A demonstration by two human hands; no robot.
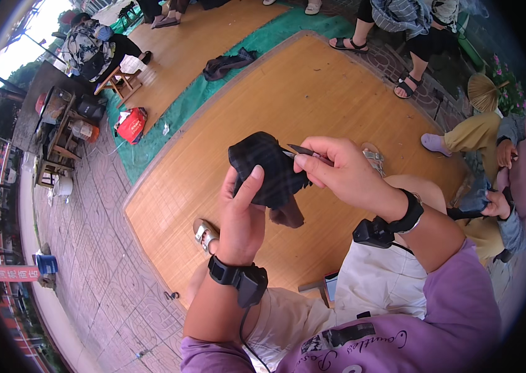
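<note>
My left hand (242, 211) grips a piece of dark plaid fabric (264, 165) in front of me, thumb pressed on its face. A brownish cloth (288, 214) hangs beneath it. My right hand (350, 177) pinches a small pointed metal tool (301, 150), apparently snips or scissors, its tip at the fabric's right edge. Whether the tip touches the cloth is hard to tell.
I sit over a wooden board (170, 217) on paving (95, 230). Around me are seated people (92, 46), a co-worker's hand (499, 205) at right, a green tarp (132, 158), red bag (131, 127), dark garment (226, 64), wooden stool (120, 85) and blue bucket (47, 264).
</note>
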